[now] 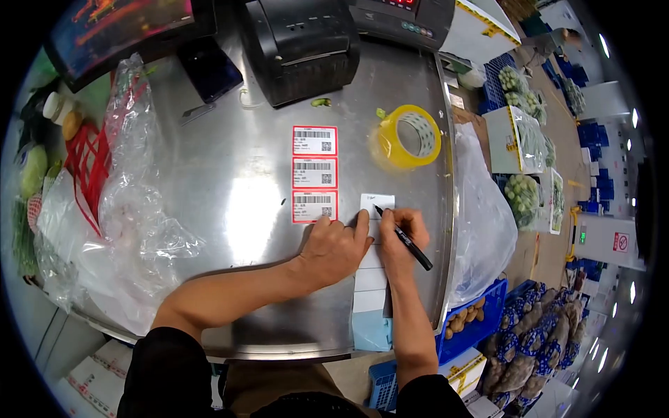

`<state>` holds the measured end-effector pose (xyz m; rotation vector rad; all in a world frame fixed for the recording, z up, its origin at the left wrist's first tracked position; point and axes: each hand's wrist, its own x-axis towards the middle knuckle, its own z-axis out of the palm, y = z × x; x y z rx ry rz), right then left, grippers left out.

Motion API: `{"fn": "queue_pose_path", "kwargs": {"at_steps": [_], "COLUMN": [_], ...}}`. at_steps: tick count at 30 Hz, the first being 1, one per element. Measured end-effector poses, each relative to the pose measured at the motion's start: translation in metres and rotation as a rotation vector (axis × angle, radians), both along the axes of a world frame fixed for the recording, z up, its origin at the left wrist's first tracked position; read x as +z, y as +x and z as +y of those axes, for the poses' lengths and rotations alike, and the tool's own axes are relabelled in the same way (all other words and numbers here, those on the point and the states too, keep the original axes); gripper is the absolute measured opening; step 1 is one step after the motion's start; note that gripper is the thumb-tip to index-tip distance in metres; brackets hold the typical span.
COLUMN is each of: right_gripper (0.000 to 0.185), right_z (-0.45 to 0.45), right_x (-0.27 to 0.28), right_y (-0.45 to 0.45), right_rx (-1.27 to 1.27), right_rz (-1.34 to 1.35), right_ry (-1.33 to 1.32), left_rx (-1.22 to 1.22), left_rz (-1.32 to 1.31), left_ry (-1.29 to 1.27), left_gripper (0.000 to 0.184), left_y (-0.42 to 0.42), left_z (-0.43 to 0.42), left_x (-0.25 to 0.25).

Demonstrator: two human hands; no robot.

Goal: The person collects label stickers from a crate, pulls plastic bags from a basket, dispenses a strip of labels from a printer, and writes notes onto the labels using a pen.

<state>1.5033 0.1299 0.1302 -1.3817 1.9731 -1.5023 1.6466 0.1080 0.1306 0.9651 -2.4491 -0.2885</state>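
Right grip [404, 240] held black marker [414, 248], tip at white label strip [369, 301]; left grip [336, 247] curled over strip, couldn't tell if gripping; tape roll [390, 144] sat beyond right grip.

A produce-packing warehouse, by its look: scale [401, 26] at one o'clock, bagged greens [521, 198] at three, sacks [554, 338] and loaded blue crate [495, 308] at four.

matt white paper strip [369, 279], smooth black plastic marker [414, 248], shiny metal table [223, 160], glossy tape roll [394, 150]
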Motion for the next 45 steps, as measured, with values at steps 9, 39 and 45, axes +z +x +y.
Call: {"fn": "queue_pose_path", "kwargs": {"at_steps": [9, 39, 45], "right_gripper": [0.017, 0.016, 0.017], "right_z": [-0.0023, -0.0011, -0.0004], "right_x": [-0.0027, -0.0020, -0.0063], "right_y": [0.0022, 0.0018, -0.0010], "right_rx": [0.008, -0.023, -0.031], "right_rz": [0.049, 0.014, 0.048], "right_ry": [-0.001, -0.015, -0.015], "left_rx": [-0.004, -0.011, -0.007], "left_rz": [0.008, 0.012, 0.009], "left_ry": [0.027, 0.028, 0.033], "left_gripper": [0.044, 0.041, 0.041], "left_y": [0.0009, 0.0014, 0.0013], "left_z": [-0.0011, -0.0002, -0.0004], "left_x": [0.0024, 0.0005, 0.0016]}}
